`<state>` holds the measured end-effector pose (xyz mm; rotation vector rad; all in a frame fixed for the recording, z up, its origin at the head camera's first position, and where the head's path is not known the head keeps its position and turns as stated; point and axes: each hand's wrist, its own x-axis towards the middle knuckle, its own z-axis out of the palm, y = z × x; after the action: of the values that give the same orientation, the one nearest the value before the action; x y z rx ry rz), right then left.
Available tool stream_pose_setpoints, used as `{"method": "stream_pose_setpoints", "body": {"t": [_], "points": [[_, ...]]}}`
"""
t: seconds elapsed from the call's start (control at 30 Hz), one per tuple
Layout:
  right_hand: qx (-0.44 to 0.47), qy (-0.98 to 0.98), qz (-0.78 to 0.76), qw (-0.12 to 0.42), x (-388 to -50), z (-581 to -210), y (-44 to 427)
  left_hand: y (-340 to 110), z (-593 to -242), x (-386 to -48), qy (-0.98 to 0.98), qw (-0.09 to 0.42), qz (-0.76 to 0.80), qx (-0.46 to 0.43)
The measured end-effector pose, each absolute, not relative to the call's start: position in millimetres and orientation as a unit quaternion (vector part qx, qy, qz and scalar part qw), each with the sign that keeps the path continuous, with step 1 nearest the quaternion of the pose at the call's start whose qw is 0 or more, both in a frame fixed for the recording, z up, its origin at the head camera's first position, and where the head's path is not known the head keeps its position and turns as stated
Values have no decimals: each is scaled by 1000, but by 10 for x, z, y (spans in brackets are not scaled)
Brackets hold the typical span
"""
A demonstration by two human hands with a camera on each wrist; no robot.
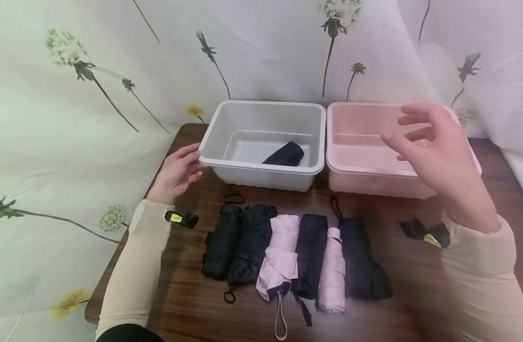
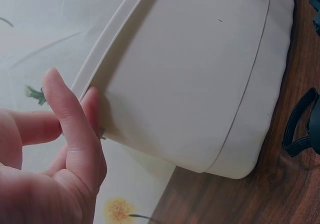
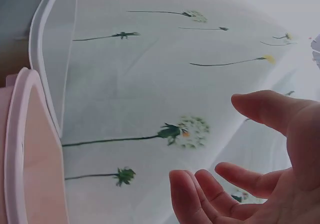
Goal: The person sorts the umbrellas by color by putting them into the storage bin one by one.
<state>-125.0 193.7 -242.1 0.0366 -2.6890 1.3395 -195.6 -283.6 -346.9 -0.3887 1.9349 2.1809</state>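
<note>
My left hand (image 1: 176, 172) holds the left front corner of a light grey plastic bin (image 1: 261, 174); in the left wrist view a fingertip (image 2: 91, 104) tucks under the rim. Inside that bin lies a folded black umbrella (image 1: 287, 154). Raised over the pink bin (image 1: 372, 183), my right hand (image 1: 441, 147) has its fingers spread and loosely bent, holding nothing. Nearer me, folded umbrellas lie side by side: black ones (image 1: 222, 242) and two pink ones, a wider pink umbrella (image 1: 280, 251) and a slim pink umbrella (image 1: 332, 275).
Both bins stand side by side at the back of a dark brown wooden table (image 1: 180, 285). Behind them hangs a white cloth (image 1: 266, 47) with a dandelion print. Wrist loops stick out from some umbrellas, including a beige loop (image 1: 280, 323).
</note>
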Motion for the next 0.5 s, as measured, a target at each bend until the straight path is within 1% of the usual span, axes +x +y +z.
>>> {"method": "stream_pose_setpoints", "body": {"t": [0.2,0.3,0.43,0.5], "points": [[8,-894,441,79,-1083,-2427,2112,-2841,-3469,-1945,658,102,734,-132],[0,-891,449,75,-1009,-2441,2193,-2847,-3469,-1943,656,101,736,-129],[-14,-893,446,53,-937,-2503,2283,-2851,-3463,-1943,646,101,747,-124],[-12,-903,426,56,-918,-2570,2319,-2849,-3460,-1944,644,100,749,-123]]}}
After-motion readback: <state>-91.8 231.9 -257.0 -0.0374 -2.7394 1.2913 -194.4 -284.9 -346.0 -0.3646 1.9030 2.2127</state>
